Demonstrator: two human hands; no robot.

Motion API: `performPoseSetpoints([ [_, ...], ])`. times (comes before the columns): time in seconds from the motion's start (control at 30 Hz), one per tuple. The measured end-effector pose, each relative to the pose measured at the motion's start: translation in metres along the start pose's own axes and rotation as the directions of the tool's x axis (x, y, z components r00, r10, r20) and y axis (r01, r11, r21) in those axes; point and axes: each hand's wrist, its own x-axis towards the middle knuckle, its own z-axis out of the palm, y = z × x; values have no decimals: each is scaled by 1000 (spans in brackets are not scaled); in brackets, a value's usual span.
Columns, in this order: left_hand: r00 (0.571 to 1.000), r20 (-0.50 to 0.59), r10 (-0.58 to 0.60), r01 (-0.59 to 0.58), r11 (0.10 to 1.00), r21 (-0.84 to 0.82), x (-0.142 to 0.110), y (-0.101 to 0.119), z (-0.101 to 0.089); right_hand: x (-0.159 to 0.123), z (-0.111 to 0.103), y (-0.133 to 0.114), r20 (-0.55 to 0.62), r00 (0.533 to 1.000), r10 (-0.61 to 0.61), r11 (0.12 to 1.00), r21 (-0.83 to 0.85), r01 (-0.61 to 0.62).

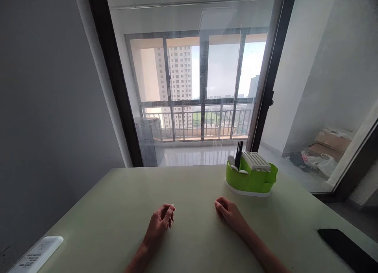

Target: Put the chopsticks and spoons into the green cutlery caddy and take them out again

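Surface in pale green is spread below both arms, with a green caddy set at its far right, beyond the right hand and apart from it. The caddy is likely to be found light and fairly stiff, being apparently moulded in plastic, with smooth walls that may be a little slippery. It is best gripped low on opposite sides, or by the white base, and kept level, since its loose contents could be tipped out.

Near the right edge a flat black object is laid; at the left edge a white slab with dark markings is seen.

The left hand and the right hand are held well apart over the middle. On both, the fingers are curled in narrow; nothing is seen to be held, though whether something tiny is hidden inside cannot be told.

The caddy is topped on one side by a white slotted part, probably not to be trusted as a handle. Beside it black sticks are stood upright, thin and easily rattled. Smallest, white rounded pieces are lodged around them, possibly brittle.
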Motion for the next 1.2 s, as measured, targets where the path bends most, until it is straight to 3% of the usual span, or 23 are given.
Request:
performPoseSetpoints([
  [0.93, 1000, 3, 15, -15, 999, 47, 0, 3, 0, 0, 1, -4, -64, 998, -2, 999, -36, 0],
  [1.07, 1000, 2, -9, 9, 999, 49, -3, 9, 2, 0, -2, -3, -116, 993, -1, 999, -38, -3],
  [1.2, 1000, 0, -3, 3, 999, 48, -3, 10, 2, 3, -11, 1, -242, 970, 5, 998, -54, -19],
])
